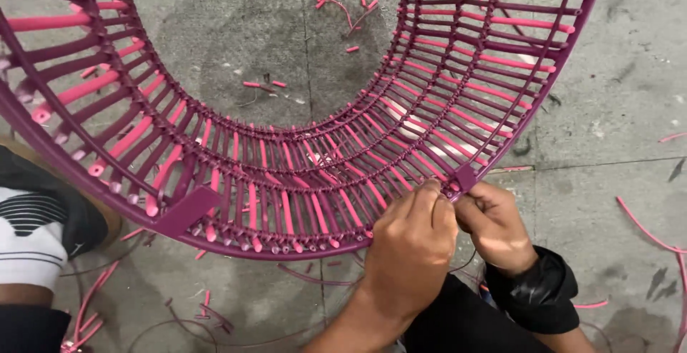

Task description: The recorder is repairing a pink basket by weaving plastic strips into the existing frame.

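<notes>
At frame (300,181) rim, 4 o'clock: your left hand (411,242) and right hand (497,228) both pinching cord (449,190) shut; keeping tension even, you're seating it beside tab (465,177).

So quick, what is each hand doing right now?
Left hand: closed, fingertips pinching at the purple frame rim of the woven basket.
Right hand: closed, gripping the same rim beside the flat tab.

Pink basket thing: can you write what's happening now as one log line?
left hand: pinching cords at frame rim | right hand: fingers on rim beside it | woven frame: purple, pink cords | floor: cord scraps
</notes>
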